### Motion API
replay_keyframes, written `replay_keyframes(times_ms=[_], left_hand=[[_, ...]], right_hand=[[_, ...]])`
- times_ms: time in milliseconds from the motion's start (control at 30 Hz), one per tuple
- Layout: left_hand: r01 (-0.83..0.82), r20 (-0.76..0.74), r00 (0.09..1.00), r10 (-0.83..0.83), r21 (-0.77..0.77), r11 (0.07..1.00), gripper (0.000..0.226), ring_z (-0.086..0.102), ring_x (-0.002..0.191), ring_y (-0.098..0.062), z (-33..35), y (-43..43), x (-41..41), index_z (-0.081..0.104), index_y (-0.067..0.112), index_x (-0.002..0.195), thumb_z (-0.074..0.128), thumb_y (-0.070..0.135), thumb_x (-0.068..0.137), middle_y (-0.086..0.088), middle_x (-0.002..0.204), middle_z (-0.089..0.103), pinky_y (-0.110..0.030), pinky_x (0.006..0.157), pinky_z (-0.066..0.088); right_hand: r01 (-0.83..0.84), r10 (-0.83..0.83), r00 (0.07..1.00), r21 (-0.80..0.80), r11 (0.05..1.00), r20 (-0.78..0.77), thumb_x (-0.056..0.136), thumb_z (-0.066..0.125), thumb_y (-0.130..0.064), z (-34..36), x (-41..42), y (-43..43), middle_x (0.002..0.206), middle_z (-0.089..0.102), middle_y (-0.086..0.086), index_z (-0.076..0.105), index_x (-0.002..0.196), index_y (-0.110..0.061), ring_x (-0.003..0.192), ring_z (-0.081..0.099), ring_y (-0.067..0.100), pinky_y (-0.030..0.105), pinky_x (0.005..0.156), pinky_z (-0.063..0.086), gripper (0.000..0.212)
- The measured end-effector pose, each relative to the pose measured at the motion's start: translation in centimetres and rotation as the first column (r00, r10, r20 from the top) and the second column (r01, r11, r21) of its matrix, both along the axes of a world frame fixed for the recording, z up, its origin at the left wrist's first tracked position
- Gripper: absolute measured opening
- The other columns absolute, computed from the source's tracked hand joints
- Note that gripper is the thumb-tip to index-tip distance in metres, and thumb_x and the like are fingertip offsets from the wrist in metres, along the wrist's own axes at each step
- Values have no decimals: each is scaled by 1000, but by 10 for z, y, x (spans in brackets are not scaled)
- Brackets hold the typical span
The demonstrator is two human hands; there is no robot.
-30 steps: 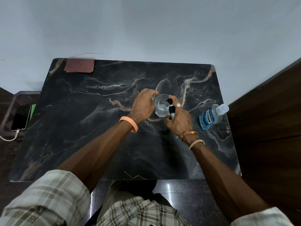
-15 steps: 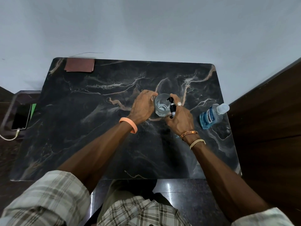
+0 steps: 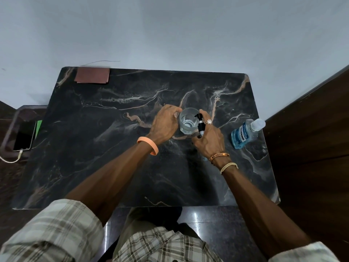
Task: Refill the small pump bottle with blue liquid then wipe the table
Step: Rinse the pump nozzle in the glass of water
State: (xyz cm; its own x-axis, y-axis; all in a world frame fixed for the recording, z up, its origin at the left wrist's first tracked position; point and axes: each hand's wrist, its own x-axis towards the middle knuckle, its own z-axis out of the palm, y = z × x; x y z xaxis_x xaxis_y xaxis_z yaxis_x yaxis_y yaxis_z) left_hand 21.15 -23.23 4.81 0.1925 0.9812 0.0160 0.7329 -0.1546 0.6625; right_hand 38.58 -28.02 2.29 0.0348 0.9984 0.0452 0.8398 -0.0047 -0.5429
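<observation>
A clear glass [image 3: 187, 122] with a little liquid at its bottom stands mid-table. My left hand [image 3: 165, 125] grips its left side. Right beside the glass, my right hand [image 3: 208, 138] holds the small pump bottle; only its black pump head [image 3: 200, 123] sticks out above my fingers, and the bottle's body is hidden in my hand. A bottle of blue liquid [image 3: 244, 134] with a clear cap stands near the table's right edge, apart from both hands. A folded brown cloth [image 3: 92, 75] lies at the far left corner.
The dark marble table [image 3: 113, 148] stands against a pale wall. A phone [image 3: 24, 136] on a cable lies on a low tray left of the table. A dark wooden panel [image 3: 311, 138] rises along the right side.
</observation>
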Motion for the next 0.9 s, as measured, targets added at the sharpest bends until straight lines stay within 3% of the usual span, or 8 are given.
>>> replay_keyframes(times_ms=[100, 233, 433, 533, 667, 800, 900], left_hand=[[-7, 1, 1000, 7, -6, 1000, 36, 58, 116, -24, 0, -1, -2, 66, 11, 122, 51, -4, 94, -11, 126, 61, -39, 101, 48], [-18, 12, 1000, 18, -10, 1000, 35, 58, 116, -24, -1, -1, -2, 66, 11, 123, 52, -3, 94, -10, 126, 61, -40, 102, 48], [-23, 21, 1000, 23, -9, 1000, 34, 58, 117, -24, 1, -3, -3, 65, 12, 123, 53, -2, 94, -9, 127, 60, -41, 104, 48], [-18, 22, 1000, 18, -18, 1000, 33, 57, 118, -24, 1, -4, -6, 65, 11, 124, 52, -1, 96, -9, 128, 60, -41, 104, 48], [-23, 26, 999, 24, -22, 999, 31, 57, 116, -24, 1, -5, -8, 67, 11, 121, 52, -1, 96, -9, 126, 60, -42, 103, 48], [-18, 52, 998, 19, -30, 999, 29, 57, 117, -25, 0, -6, -8, 68, 10, 120, 52, 0, 97, -11, 127, 60, -42, 103, 49], [-13, 51, 999, 15, -36, 999, 30, 59, 115, -25, -1, -6, -7, 68, 12, 119, 54, -1, 95, -11, 127, 60, -41, 102, 50]], right_hand=[[24, -23, 999, 25, 999, -37, 78, 63, -26, 2, -3, 0, 101, 68, 0, 13, 153, -35, 65, 57, 17, 32, 62, 52, 91], [78, -77, 997, 92, 993, -17, 79, 68, -27, 12, -7, 5, 86, 66, 5, -1, 154, -43, 60, 57, 20, 32, 56, 51, 103], [14, -18, 998, 50, 999, 68, 78, 59, -29, 12, -8, 6, 89, 67, 2, 25, 145, -33, 69, 62, 27, 35, 61, 52, 75], [59, -58, 998, 49, 997, -17, 76, 61, -24, 7, -7, 3, 100, 68, 3, 19, 148, -38, 68, 62, 25, 33, 61, 52, 85], [1, -6, 997, 57, 998, 81, 80, 61, -31, 6, -7, 3, 90, 66, 1, 25, 145, -34, 70, 63, 27, 33, 59, 50, 75], [64, -62, 997, 55, 996, -35, 83, 65, -35, 4, -6, 0, 105, 67, 3, 14, 153, -36, 70, 60, 22, 31, 62, 49, 87], [25, -25, 999, 22, 999, -32, 84, 64, -37, 3, -3, 1, 113, 67, 6, 10, 155, -34, 76, 62, 23, 36, 67, 53, 89]])
